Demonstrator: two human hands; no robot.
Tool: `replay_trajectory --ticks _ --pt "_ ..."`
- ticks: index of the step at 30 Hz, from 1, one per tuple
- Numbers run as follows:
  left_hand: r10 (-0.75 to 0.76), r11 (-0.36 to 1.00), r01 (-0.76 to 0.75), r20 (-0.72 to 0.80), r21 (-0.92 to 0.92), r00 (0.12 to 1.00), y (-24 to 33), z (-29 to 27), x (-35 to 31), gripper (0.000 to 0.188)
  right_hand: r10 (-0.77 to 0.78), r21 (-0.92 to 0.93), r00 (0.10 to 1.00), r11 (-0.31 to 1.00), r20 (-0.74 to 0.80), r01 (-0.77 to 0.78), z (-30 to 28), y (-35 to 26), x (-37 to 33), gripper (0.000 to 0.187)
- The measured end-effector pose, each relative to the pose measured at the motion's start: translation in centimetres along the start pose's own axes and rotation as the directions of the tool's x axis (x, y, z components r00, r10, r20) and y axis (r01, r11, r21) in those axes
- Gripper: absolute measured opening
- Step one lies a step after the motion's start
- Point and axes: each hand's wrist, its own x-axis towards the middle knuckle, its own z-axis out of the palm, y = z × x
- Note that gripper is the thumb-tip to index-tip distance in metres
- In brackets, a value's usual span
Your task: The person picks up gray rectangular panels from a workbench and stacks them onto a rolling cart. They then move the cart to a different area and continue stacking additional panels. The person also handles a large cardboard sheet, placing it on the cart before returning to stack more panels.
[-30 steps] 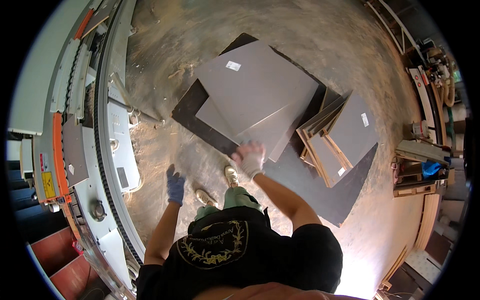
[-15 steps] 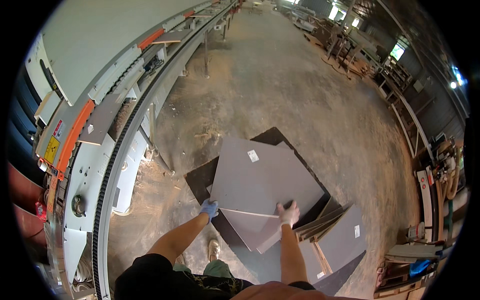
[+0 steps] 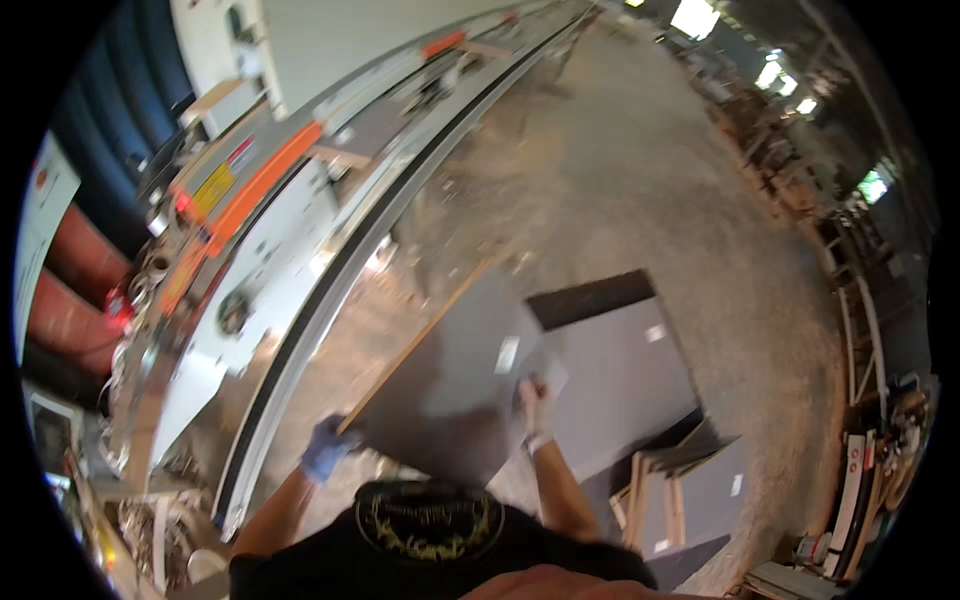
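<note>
A large grey board [image 3: 440,375] with a small white label [image 3: 507,355] is held in front of me, raised and tilted, its thin brown edge facing the machine. My left hand [image 3: 325,448], in a blue glove, is closed round the board's near left corner. My right hand [image 3: 537,405], in a pale glove, is closed at its right edge; motion blur softens the fingers. Another grey board [image 3: 625,380] with its own label lies on the floor pile to the right. A dark sheet [image 3: 590,298] shows beneath that board.
At left runs a long machine with an orange strip [image 3: 265,185], a white table [image 3: 270,265] and a metal rail [image 3: 350,260]. Several smaller boards [image 3: 700,490] lean together near my right. Wood and equipment [image 3: 850,270] line the right wall; dusty concrete floor [image 3: 640,180] stretches ahead.
The top board has been lifted off the pile and swung left toward the machine, held by both hands. My view has turned left, and the board below is now exposed.
</note>
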Motion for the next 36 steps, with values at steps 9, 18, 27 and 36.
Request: replay_trajectory --ticks 9,18,27,36 --pt "-0.072 0.989 0.066 -0.040 -0.129 0.997 -4.2 -2.8 0.3 0.025 0.402 -0.221 0.853 0.846 -0.332 -0.485 1.0 11.7 -5.4 0.072" --pt "0.163 0.943 -0.197 -0.144 -0.268 0.976 0.2 -9.1 -6.5 0.040 0.088 -0.028 0.988 0.995 -0.125 -0.092 11.0 -6.6 -8.8 0.045" --pt "-0.034 0.913 -0.189 -0.528 -0.362 0.849 -4.2 -23.3 -7.7 0.029 0.287 0.151 0.928 0.933 0.239 -0.327 20.5 -2.6 -12.8 0.063" --pt "0.070 0.780 -0.389 -0.551 -0.489 0.832 -5.2 -20.6 -0.9 0.044 0.086 0.132 0.901 0.979 0.424 -0.156 33.4 -0.3 -16.0 0.060"
